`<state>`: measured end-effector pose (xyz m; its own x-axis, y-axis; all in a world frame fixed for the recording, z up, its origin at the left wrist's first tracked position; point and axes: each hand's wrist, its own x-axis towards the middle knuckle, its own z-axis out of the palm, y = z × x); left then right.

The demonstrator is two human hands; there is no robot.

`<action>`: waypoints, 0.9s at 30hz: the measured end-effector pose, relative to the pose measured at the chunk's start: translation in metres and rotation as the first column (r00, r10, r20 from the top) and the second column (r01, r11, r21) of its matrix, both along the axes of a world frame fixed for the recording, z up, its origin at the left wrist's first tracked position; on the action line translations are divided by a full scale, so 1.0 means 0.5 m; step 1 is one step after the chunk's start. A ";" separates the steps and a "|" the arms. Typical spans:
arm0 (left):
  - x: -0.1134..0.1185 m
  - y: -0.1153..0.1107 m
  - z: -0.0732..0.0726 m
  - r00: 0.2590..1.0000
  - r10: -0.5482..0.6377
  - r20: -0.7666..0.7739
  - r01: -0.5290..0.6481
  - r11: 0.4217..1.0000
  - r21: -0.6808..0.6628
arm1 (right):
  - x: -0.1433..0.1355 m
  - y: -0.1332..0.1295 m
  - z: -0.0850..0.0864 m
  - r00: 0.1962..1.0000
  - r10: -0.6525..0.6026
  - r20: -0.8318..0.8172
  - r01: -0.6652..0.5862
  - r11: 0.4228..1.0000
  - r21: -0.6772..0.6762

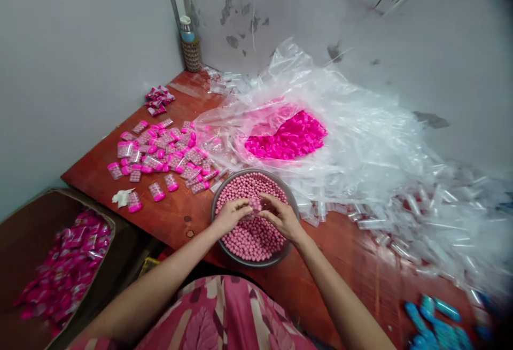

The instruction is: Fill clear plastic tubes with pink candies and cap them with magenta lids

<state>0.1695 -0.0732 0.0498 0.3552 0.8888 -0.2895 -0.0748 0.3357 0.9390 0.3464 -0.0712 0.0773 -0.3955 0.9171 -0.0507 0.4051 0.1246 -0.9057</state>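
Note:
A round grey bowl [295, 208] full of small pink beads [256, 240] stands at the table's front edge. Over its middle, my left hand [232, 215] pinches a small clear container [255, 205] with pink beads in it. My right hand [284, 217] is curled at the container's right end, thumb and fingers at its edges; fingers partly cover the container. Left of the bowl lie many filled clear containers with bright pink caps [157, 192]. Behind the bowl, loose pink caps [292, 136] are heaped in an open clear plastic bag [352, 125].
Empty clear containers [412, 205] spread across the right side. Blue pieces [436, 318] lie at the lower right. A cardboard box [110, 243] of pink packets [72, 264] stands lower left. A white scrap [122, 197], more packets [158, 99] and a flask [189, 45] are on the red table [188, 227].

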 end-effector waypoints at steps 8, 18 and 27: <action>-0.013 0.009 0.033 0.974 -0.155 -0.167 0.189 0.960 0.209 | 0.007 -0.004 0.050 0.958 0.180 0.223 -0.214 0.966 0.142; -0.018 0.025 0.038 0.955 -0.104 -0.279 0.181 0.947 0.265 | 0.001 -0.003 0.030 0.962 0.130 0.238 -0.154 0.984 0.087; -0.045 0.060 0.015 0.960 0.060 -0.275 -0.015 0.987 0.160 | 0.077 0.142 0.002 0.762 -0.071 0.643 -0.121 0.961 0.249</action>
<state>0.1473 -0.0433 0.0574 0.2459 0.9418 -0.2295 0.1868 0.1863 0.9646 0.3851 -0.0001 0.0785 -0.3805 0.9227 -0.0626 0.8695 0.3339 -0.3640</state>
